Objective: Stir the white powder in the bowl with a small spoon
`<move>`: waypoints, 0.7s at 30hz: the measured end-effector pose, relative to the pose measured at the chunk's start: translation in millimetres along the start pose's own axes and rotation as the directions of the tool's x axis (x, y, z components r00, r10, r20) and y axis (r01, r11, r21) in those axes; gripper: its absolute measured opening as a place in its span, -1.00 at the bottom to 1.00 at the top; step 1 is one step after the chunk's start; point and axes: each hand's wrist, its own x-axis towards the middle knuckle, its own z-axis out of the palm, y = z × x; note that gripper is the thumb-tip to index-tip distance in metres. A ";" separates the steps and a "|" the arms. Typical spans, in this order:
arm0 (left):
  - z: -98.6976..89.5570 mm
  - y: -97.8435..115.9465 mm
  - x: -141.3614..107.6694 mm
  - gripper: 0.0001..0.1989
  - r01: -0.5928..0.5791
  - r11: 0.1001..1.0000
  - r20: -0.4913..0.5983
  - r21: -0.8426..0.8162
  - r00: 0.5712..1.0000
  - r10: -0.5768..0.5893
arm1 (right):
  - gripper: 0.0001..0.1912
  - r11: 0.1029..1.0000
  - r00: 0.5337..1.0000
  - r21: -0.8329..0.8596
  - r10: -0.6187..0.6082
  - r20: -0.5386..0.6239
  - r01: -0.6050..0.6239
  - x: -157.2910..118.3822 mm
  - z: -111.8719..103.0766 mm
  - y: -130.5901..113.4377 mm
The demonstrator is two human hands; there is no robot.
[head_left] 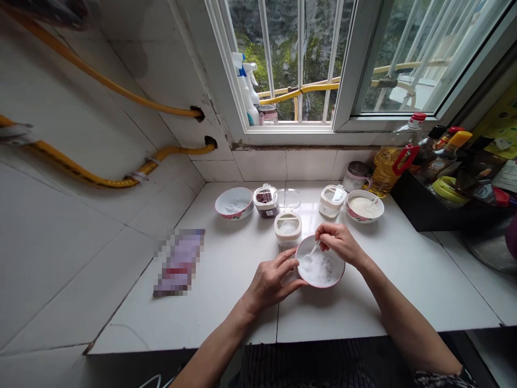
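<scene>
A pink-rimmed bowl (338, 275) with white granules inside stands near the middle of the counter. My left hand (275, 281) grips its left rim, thumb low and fingers above. In my right hand (336, 242) is a small white spoon (309, 258), pinched by its handle, its head down in the bowl at the left. Just behind the bowl sits an open white-rimmed jar (288, 228) with white contents. Farther back are a jar with dark red contents (265, 201) and another white-lidded jar (332, 201).
A bowl (234, 203) stands back left, and one with pale grains (364, 207) back right. An oil bottle (388, 161) and a black rack of bottles (416, 207) are at the right. A blurred purple packet (181, 261) lies left. The counter's front edge is near my forearms.
</scene>
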 end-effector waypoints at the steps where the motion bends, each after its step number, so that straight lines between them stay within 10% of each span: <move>1: 0.2 -0.3 -0.3 -0.70 0.005 1.000 0.005 -0.003 1.000 -0.005 | -0.86 0.998 1.000 0.056 0.023 -0.010 -0.023 0.5 -1.4 -0.2; 14: -0.2 0.5 2.2 -0.70 -0.003 1.000 -0.010 0.002 1.000 0.003 | -0.89 0.948 0.972 0.311 0.136 -0.190 -0.072 9.3 -7.3 2.4; 21: 1.3 0.3 1.9 -0.69 -0.004 1.000 -0.010 -0.004 1.000 0.004 | -0.90 0.949 0.874 -0.119 -0.314 -0.370 0.291 4.6 13.6 -2.1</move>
